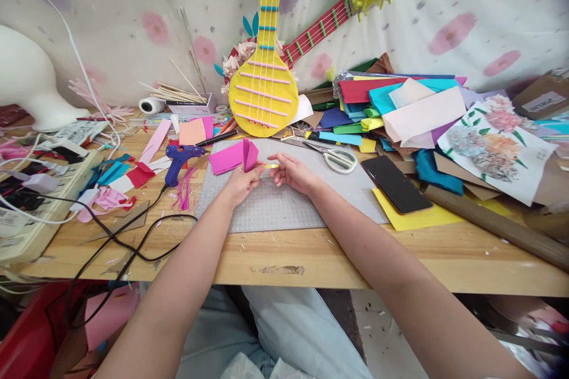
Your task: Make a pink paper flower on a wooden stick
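My left hand (pixel 242 182) pinches a folded magenta paper piece (pixel 249 154) and holds it upright over the grey cutting mat (pixel 284 207). My right hand (pixel 291 173) lies on the mat just to its right, its fingertips on a small yellow strip (pixel 272 165) between the two hands. A flat magenta sheet (pixel 224 160) lies on the mat's left corner behind the folded piece. Both forearms reach in over the front edge of the wooden table (pixel 311 257).
A blue glue gun (pixel 178 160) with a black cord lies left of the mat. Scissors (pixel 338 159) and a black phone (pixel 395 183) lie to the right. Piles of coloured paper (pixel 400 106), a flower print (pixel 493 148), a paper guitar (pixel 264 89) and a power strip (pixel 40 189) crowd the table.
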Demonstrator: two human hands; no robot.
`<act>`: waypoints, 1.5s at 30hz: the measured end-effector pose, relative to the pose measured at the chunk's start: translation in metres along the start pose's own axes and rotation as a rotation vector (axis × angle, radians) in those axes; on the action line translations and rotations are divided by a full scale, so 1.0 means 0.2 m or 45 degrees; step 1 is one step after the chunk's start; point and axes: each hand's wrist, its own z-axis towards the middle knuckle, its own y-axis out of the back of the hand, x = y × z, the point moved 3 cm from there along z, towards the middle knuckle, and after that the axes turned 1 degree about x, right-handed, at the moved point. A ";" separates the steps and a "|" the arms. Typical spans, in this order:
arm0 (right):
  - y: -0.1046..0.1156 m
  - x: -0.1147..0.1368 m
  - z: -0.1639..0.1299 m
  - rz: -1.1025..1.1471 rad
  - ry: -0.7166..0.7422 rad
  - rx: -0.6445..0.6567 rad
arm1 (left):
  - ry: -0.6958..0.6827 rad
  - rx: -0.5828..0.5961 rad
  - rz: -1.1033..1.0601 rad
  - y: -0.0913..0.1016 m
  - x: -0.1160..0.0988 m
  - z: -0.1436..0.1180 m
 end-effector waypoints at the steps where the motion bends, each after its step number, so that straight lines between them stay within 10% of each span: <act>1: 0.00 0.01 0.00 -0.041 0.041 -0.002 | 0.036 0.044 -0.081 0.01 -0.01 0.00; 7: 0.01 0.04 -0.02 -0.185 0.301 -0.004 | 0.188 0.175 -0.360 0.00 -0.02 -0.01; 45: -0.04 -0.01 0.05 -0.354 0.206 -0.069 | 0.032 -0.092 -0.004 0.02 0.00 0.01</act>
